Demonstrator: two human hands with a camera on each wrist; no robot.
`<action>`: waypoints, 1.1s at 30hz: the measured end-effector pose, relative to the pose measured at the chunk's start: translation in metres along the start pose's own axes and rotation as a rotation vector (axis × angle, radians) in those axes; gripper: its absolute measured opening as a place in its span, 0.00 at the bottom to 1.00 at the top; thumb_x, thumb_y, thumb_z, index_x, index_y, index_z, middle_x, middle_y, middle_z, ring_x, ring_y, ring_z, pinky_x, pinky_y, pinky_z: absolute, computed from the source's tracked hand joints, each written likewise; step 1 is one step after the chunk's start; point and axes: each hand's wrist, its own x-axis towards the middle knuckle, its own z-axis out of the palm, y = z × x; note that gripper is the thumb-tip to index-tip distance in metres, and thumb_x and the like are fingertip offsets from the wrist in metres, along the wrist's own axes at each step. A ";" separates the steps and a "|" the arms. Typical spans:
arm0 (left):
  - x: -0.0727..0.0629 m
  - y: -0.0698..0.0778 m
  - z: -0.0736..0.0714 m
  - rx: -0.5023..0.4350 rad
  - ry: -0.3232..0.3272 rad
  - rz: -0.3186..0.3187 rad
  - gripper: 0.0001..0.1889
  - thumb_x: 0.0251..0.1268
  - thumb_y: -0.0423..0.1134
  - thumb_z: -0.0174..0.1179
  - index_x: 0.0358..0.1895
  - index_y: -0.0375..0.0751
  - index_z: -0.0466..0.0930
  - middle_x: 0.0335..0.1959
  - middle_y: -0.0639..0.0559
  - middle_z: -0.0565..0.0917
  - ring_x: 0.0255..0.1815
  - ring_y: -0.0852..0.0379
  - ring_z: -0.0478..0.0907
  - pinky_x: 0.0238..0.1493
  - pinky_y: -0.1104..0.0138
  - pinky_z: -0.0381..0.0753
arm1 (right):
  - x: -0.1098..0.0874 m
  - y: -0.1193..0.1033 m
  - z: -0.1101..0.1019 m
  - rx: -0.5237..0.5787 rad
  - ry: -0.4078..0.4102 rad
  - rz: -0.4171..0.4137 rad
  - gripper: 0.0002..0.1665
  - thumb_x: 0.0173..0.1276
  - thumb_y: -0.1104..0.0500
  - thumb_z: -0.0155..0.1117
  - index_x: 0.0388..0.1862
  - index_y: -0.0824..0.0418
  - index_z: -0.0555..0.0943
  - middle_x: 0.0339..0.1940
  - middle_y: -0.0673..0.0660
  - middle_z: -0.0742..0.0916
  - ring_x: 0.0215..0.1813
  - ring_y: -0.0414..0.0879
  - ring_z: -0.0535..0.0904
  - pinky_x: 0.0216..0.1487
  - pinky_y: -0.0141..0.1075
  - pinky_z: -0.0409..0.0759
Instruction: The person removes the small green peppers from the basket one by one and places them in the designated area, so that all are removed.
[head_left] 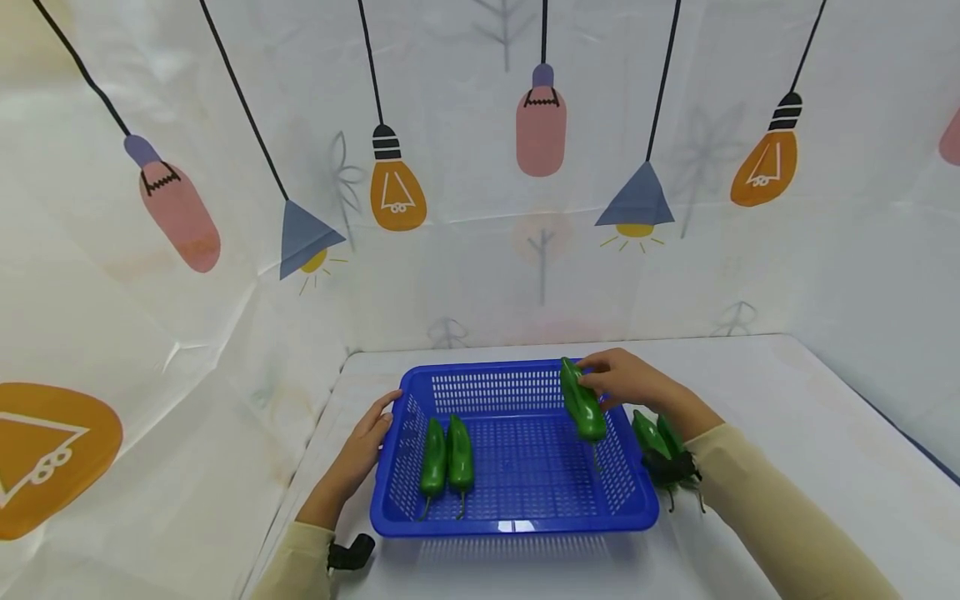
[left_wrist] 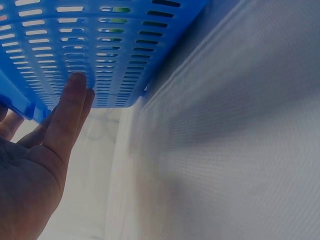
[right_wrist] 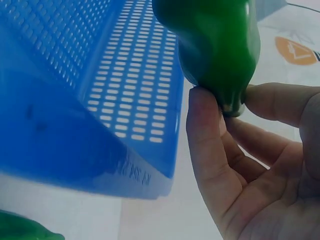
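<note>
My right hand (head_left: 618, 375) pinches a green pepper (head_left: 583, 408) between thumb and fingertips, above the right side of the blue basket (head_left: 517, 527). Its thin stem points down towards me. In the right wrist view, the pepper (right_wrist: 215, 45) hangs beside the basket's slotted wall (right_wrist: 135, 85). Inside the basket at the left, two green peppers (head_left: 433, 462) lie side by side, stems towards me. At the left rim rests my left hand (head_left: 367, 437); in the left wrist view, its nearly straight fingers (left_wrist: 70, 107) touch the outer wall.
More green peppers (head_left: 648, 435) lie on the white table (head_left: 787, 417) right of the basket, partly hidden by my right wrist and its black strap. A white sheet (head_left: 465, 275) printed with lamps hangs behind the table and along its left.
</note>
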 end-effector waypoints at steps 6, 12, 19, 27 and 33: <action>0.000 0.001 0.000 0.001 0.003 0.002 0.23 0.86 0.39 0.36 0.78 0.49 0.59 0.64 0.32 0.73 0.52 0.44 0.79 0.45 0.57 0.81 | -0.007 0.001 -0.005 0.020 0.005 -0.006 0.30 0.78 0.61 0.57 0.71 0.78 0.67 0.50 0.67 0.83 0.45 0.52 0.83 0.44 0.47 0.85; 0.001 0.000 -0.001 0.000 -0.005 -0.006 0.23 0.86 0.41 0.36 0.78 0.50 0.59 0.63 0.33 0.74 0.51 0.44 0.79 0.45 0.58 0.80 | -0.015 0.003 -0.014 0.009 0.030 -0.007 0.30 0.78 0.61 0.56 0.71 0.79 0.66 0.49 0.67 0.83 0.45 0.53 0.82 0.44 0.47 0.85; 0.001 -0.001 -0.002 -0.013 -0.023 0.001 0.23 0.86 0.41 0.36 0.79 0.49 0.58 0.61 0.32 0.75 0.49 0.46 0.79 0.44 0.59 0.81 | -0.019 0.008 -0.024 0.032 0.048 -0.014 0.28 0.79 0.62 0.55 0.70 0.79 0.67 0.49 0.67 0.85 0.44 0.53 0.84 0.45 0.49 0.85; 0.000 -0.001 -0.001 -0.014 -0.019 0.000 0.23 0.86 0.39 0.35 0.79 0.50 0.58 0.62 0.31 0.75 0.50 0.45 0.79 0.45 0.59 0.81 | -0.026 0.018 -0.036 0.038 0.058 -0.012 0.29 0.79 0.60 0.56 0.70 0.78 0.67 0.49 0.65 0.86 0.46 0.54 0.85 0.46 0.49 0.85; 0.000 -0.002 -0.001 -0.020 -0.017 0.000 0.23 0.86 0.38 0.35 0.79 0.49 0.58 0.62 0.31 0.75 0.50 0.45 0.79 0.45 0.59 0.81 | -0.031 0.022 -0.042 0.039 0.065 -0.006 0.29 0.79 0.60 0.55 0.71 0.78 0.67 0.48 0.63 0.86 0.48 0.54 0.85 0.47 0.50 0.84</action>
